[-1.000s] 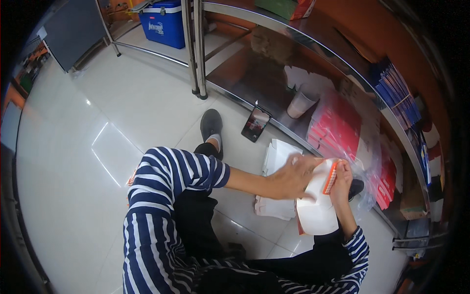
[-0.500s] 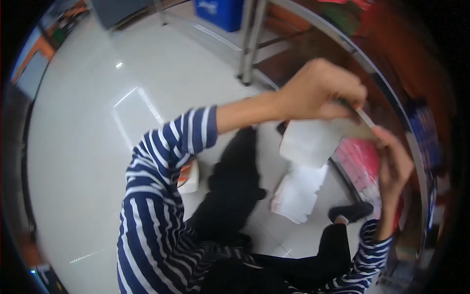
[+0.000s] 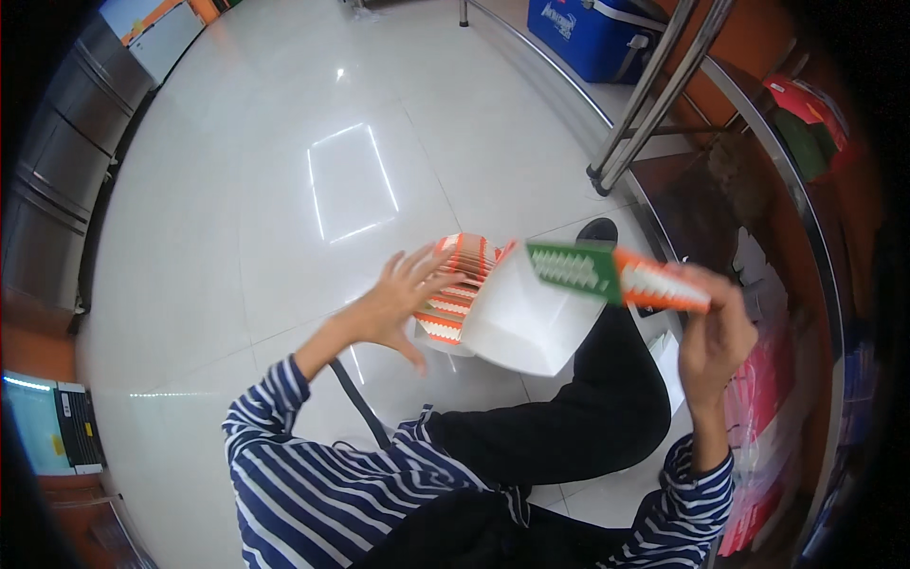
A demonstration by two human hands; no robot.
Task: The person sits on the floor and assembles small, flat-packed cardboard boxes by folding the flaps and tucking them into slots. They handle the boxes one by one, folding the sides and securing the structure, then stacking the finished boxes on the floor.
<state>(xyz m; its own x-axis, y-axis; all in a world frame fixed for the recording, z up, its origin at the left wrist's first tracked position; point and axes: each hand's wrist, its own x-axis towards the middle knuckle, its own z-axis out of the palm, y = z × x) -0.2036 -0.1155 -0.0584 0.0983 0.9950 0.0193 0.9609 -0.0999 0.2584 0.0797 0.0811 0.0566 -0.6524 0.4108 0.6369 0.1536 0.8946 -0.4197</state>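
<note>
My right hand (image 3: 716, 332) is closed on the orange end of a paper food box (image 3: 536, 322), its inside white and one side printed green and orange. The box is tilted, its open hollow facing up toward me. Left of it is a stack of nested orange-and-white paper boxes (image 3: 460, 284), sitting in a white container that is mostly hidden. My left hand (image 3: 389, 299) hovers over that stack's left side, fingers spread and holding nothing. Whether its fingertips touch the stack I cannot tell.
White card (image 3: 667, 365) lies on the floor beyond my bent knee. Pink packages in clear plastic (image 3: 758, 389) line the right side, beside a metal-edged shelf (image 3: 758, 133). A blue cooler (image 3: 592, 38) stands behind metal table legs (image 3: 654, 104). Steel cabinets (image 3: 57, 152) run along the left.
My left hand has come down from the upper right to the stack and opened. My right hand now holds the box lower, in front of me. The view has swung left.
</note>
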